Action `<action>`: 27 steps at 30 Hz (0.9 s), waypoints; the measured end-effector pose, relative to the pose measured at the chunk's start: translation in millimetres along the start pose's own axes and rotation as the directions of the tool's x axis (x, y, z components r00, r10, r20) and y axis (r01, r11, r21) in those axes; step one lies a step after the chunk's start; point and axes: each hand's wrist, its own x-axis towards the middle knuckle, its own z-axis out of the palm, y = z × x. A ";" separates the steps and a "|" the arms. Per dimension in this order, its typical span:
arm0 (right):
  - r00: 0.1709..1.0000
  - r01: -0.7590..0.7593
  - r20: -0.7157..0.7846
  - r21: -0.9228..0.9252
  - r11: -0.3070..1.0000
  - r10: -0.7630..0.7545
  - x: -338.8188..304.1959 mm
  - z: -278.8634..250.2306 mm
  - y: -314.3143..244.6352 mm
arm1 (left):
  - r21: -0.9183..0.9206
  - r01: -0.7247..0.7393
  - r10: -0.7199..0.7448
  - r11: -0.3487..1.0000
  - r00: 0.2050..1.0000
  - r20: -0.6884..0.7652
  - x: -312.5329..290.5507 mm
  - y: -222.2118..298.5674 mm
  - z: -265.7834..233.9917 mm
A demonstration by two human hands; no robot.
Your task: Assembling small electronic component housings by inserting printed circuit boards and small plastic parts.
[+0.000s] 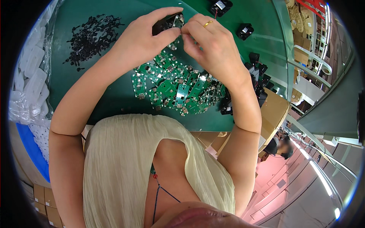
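My left hand [146, 36] is wrapped round a black plastic housing [163, 25], over the far middle of the green table. Metal and board-like parts show in the housing's side that faces right. Against that side, my right hand [213, 47] has its thumb and fingers drawn together in a pinch. Whatever is between those fingertips is too small or too hidden to make out. Just below both hands lies a heap of green circuit boards [167, 89], several with small metal connectors.
Small black plastic parts [93, 36] are piled at the left. Clear plastic bags of white pieces [34, 76] line the left edge, above a blue tub [30, 148]. More black housings [245, 31] stand at the right, near a cardboard box [274, 114]. Another person [279, 147] is farther off.
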 end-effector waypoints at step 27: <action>0.999 0.016 0.050 -0.198 0.980 -0.006 0.4 7.8 -2.6 | 0.162 -0.005 0.016 0.987 0.998 -0.068 -6.1 2.1 1.5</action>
